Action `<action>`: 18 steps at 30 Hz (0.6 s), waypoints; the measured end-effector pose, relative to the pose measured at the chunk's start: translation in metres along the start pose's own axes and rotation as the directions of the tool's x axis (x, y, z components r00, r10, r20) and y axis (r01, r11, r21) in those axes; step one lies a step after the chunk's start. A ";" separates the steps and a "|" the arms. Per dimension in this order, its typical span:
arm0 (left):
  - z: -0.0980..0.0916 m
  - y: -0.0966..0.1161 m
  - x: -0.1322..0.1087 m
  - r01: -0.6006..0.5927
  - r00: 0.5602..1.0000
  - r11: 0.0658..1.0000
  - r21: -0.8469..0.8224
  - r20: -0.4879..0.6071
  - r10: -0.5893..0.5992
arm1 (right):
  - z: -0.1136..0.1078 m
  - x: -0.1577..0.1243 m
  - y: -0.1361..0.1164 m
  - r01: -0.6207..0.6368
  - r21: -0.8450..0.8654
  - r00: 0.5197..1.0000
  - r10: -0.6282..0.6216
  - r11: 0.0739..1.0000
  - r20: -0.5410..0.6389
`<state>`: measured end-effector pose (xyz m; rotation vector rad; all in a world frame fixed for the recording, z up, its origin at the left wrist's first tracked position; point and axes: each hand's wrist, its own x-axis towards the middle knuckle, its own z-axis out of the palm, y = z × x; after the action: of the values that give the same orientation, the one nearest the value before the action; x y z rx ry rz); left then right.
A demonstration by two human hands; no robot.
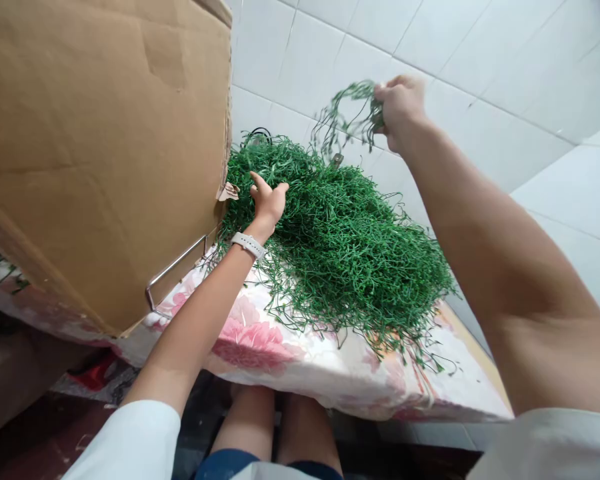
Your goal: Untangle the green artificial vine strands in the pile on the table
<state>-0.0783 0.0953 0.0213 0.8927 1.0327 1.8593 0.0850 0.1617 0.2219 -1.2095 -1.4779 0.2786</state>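
Observation:
A big tangled heap of thin green plastic strands [340, 247] lies on a table under a floral cloth [275, 347]. My left hand [269, 200] reaches into the heap's left edge, thumb up and fingers curled into the strands; a white band sits on its wrist. My right hand [400, 103] is raised above the heap's far side, closed on a small bunch of green strands [347, 117] that hangs down to the left of it.
A large cardboard box [100, 140] stands tilted on the table's left, right beside my left hand. A metal bracket [173, 270] sticks out below it. White tiled wall [480, 60] lies behind and to the right. My knees [275, 420] show under the table.

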 end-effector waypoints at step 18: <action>0.021 0.012 -0.065 -0.706 0.684 0.647 0.287 0.513 0.519 | -0.058 -0.129 0.031 0.320 0.166 0.771 -0.359 0.933 0.526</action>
<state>-0.0364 0.0404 0.0280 2.0573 0.9942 1.8503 0.1267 0.0489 0.1416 -0.8062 -2.1403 0.4496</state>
